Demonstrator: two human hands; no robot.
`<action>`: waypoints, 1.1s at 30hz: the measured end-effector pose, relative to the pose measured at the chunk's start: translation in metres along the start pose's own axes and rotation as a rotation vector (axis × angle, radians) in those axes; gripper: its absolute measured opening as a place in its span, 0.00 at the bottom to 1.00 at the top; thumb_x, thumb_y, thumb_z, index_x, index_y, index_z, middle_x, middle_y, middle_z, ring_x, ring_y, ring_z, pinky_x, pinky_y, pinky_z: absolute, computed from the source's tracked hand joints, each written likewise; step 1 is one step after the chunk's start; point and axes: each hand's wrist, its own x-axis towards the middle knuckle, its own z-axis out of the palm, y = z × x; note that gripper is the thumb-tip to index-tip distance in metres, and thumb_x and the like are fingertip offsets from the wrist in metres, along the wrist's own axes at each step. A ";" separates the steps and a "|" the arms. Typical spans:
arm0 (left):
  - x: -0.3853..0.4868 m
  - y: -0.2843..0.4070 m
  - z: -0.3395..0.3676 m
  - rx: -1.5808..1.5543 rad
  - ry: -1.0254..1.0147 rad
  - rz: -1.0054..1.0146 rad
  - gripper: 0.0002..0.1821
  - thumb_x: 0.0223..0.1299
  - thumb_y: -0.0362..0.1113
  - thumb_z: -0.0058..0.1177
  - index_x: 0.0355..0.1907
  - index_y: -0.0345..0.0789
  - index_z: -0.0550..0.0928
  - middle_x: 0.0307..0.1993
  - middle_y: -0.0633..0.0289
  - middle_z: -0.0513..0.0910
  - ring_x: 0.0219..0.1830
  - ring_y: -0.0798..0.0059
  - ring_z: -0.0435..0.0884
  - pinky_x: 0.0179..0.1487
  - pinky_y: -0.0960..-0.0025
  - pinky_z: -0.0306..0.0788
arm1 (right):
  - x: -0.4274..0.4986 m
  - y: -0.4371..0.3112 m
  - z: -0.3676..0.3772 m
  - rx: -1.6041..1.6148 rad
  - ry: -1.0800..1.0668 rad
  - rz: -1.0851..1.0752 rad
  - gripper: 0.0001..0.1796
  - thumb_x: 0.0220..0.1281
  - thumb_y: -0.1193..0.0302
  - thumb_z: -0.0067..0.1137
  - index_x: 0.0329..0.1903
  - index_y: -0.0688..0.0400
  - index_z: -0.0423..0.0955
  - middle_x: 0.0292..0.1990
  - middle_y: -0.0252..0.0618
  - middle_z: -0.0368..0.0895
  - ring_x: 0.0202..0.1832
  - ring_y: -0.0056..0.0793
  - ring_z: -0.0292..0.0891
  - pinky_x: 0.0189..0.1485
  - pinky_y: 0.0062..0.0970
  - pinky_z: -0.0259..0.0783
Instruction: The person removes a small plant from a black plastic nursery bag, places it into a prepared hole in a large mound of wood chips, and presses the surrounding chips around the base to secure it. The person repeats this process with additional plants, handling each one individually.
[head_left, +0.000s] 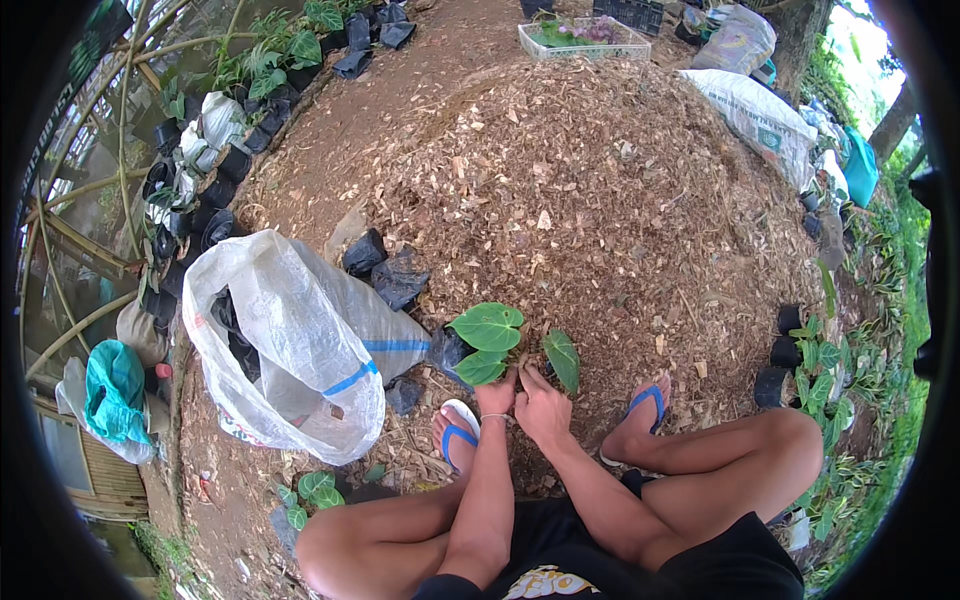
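Observation:
A young plant with several broad green leaves (489, 326) stands between my feet, at the near edge of a mound of wood chips (570, 187). My left hand (495, 397) reaches in at the plant's base, its fingers mostly hidden by the lower leaf. Close beside it, my right hand (541, 409) has its fingertips at the stem base, next to the right-hand leaf. Whether either hand grips the stem or the loose material around it is not visible. A black plastic bag (448, 352) lies just left of the leaves.
A large white woven sack (300, 322) gapes at my left, with black planting bags (400, 277) beyond it. Black pots with plants (772, 386) line the right side. A white crate (585, 49) holding plants sits at the far end, near a full printed sack (757, 124).

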 end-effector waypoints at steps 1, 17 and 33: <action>0.001 0.003 0.001 -0.027 -0.017 -0.059 0.17 0.55 0.30 0.70 0.45 0.27 0.83 0.43 0.56 0.88 0.43 0.67 0.84 0.50 0.65 0.77 | 0.001 -0.002 -0.003 -0.021 0.011 -0.040 0.22 0.57 0.71 0.57 0.56 0.53 0.84 0.54 0.41 0.87 0.38 0.50 0.87 0.43 0.45 0.84; 0.011 -0.009 0.001 0.176 0.160 -0.039 0.21 0.66 0.41 0.61 0.56 0.30 0.83 0.55 0.50 0.86 0.59 0.55 0.83 0.64 0.58 0.72 | 0.185 0.028 -0.056 -0.134 -0.626 -0.272 0.16 0.67 0.68 0.64 0.56 0.41 0.86 0.76 0.49 0.63 0.70 0.52 0.69 0.74 0.40 0.66; 0.031 -0.020 -0.010 0.527 0.023 0.128 0.27 0.64 0.37 0.62 0.65 0.34 0.77 0.64 0.54 0.80 0.68 0.59 0.76 0.72 0.60 0.65 | 0.174 0.056 -0.034 -0.176 -0.603 -0.706 0.13 0.56 0.74 0.68 0.45 0.49 0.88 0.41 0.32 0.90 0.57 0.40 0.80 0.71 0.44 0.63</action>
